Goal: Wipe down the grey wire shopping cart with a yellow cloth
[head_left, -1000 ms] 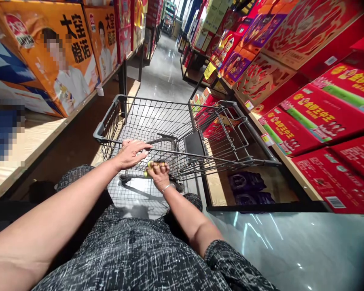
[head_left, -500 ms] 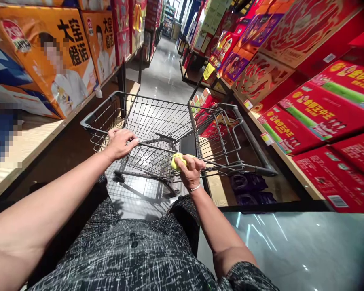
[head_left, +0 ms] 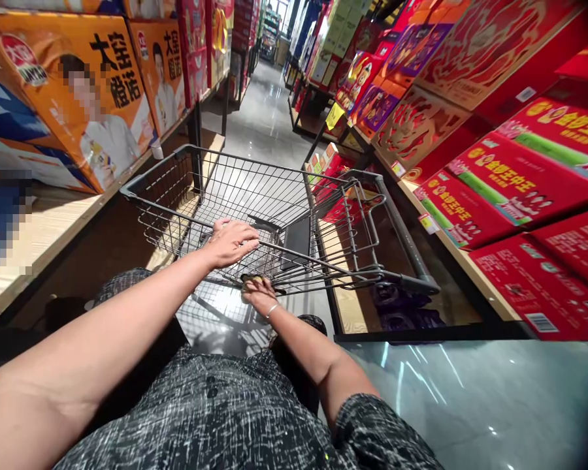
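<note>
A grey wire shopping cart stands in front of me in a shop aisle, its basket empty. My left hand rests over the cart's near top rail, fingers curled on it. My right hand is lower, under the rail against the wire, closed on a small yellow cloth that is mostly hidden by the fingers. A thin bracelet sits on my right wrist.
Orange and blue cartons line a wooden shelf on the left. Red gift boxes fill shelves on the right. A glossy grey floor runs down the aisle ahead. My patterned dark clothing fills the bottom of the view.
My right hand with the yellow cloth moved from the rail's right part down and left, under the rail. My left hand slid right along the rail. The cart swung slightly.
</note>
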A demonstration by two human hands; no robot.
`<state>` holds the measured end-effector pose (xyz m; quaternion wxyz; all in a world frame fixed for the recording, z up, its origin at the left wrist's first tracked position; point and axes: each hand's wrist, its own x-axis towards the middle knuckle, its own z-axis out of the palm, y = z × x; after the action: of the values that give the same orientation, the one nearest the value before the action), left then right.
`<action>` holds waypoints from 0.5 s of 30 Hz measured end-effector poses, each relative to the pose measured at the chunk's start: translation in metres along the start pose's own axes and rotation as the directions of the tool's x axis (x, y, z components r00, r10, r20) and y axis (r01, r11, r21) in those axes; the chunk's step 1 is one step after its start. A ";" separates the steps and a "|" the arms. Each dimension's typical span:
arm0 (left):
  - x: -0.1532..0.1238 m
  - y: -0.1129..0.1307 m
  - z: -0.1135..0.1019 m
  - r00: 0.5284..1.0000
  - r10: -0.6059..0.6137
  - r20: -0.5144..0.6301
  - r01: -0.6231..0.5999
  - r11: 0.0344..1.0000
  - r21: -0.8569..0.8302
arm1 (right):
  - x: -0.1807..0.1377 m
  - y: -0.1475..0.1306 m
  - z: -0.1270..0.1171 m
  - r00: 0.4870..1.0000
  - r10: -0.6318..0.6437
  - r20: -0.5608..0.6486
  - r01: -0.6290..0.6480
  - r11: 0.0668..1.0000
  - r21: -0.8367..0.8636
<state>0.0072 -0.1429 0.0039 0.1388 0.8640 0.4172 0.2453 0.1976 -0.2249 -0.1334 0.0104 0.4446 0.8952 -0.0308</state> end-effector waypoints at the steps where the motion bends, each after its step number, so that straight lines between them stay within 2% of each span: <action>1: 0.000 -0.003 -0.002 1.000 0.000 -0.009 0.000 1.000 0.004 | -0.011 0.008 -0.007 1.000 0.003 -0.009 -0.003 1.000 -0.018; 3: 0.000 -0.010 -0.005 1.000 -0.011 -0.029 0.011 1.000 0.011 | -0.038 0.024 -0.029 0.994 0.041 -0.097 -0.047 0.997 -0.056; 5: 0.001 -0.013 -0.009 0.999 -0.028 -0.032 0.029 1.000 0.010 | -0.069 0.041 -0.061 0.949 0.129 -0.288 -0.158 0.984 -0.079; 7: 0.003 -0.013 -0.011 0.999 -0.049 -0.015 0.049 0.999 0.008 | -0.098 0.054 -0.097 0.828 0.213 -0.519 -0.301 0.949 -0.091; 9: 0.005 -0.008 -0.012 0.997 -0.074 -0.002 0.074 0.997 0.023 | -0.118 0.062 -0.124 0.664 0.267 -0.698 -0.431 0.900 -0.066; 11: 0.008 0.002 -0.010 0.997 -0.074 -0.008 0.075 0.996 0.052 | -0.123 0.065 -0.132 0.528 0.313 -0.790 -0.522 0.853 -0.012; 12: 0.009 0.008 -0.008 0.998 -0.056 -0.007 0.057 0.996 0.063 | -0.120 0.063 -0.128 0.490 0.341 -0.802 -0.554 0.832 0.016; 13: 0.010 0.013 -0.006 1.000 -0.032 0.002 0.031 0.997 0.068 | -0.113 0.061 -0.117 0.480 0.375 -0.793 -0.578 0.815 0.036; 15: 0.012 0.022 -0.001 0.999 0.014 0.040 -0.017 0.998 0.061 | -0.092 0.049 -0.082 0.562 0.441 -0.700 -0.587 0.809 0.037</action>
<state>0.0270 -0.1464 0.0183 0.1185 0.8758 0.4150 0.2162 0.2929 -0.2630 -0.0496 -0.2639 0.6625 0.6629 0.2281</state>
